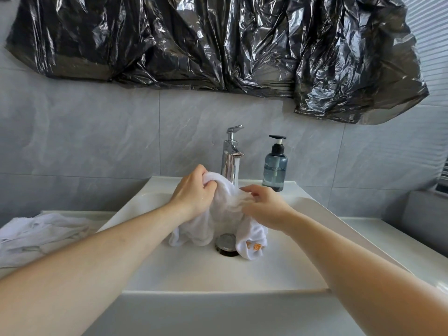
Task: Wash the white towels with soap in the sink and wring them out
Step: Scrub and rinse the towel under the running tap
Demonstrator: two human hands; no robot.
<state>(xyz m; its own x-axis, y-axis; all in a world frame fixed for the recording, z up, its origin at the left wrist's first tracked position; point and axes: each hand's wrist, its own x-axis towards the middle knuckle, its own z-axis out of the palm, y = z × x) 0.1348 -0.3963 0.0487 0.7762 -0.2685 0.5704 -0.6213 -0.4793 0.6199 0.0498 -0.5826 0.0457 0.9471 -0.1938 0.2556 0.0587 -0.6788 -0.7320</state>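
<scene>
Because the tap (231,156) ran just behind the grip, the left hand (194,192) and right hand (263,207) clutched one white towel (224,214) bunched between them, ends trailing below toward the sink (242,275) drain.

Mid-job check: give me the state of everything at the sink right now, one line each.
left hand: grips the towel's upper end
right hand: pinches the towel
white towel: bunched, held over the basin
faucet: running
drain stopper: raised
soap bottle: upright, partly full
spare towels: heaped left of sink
</scene>
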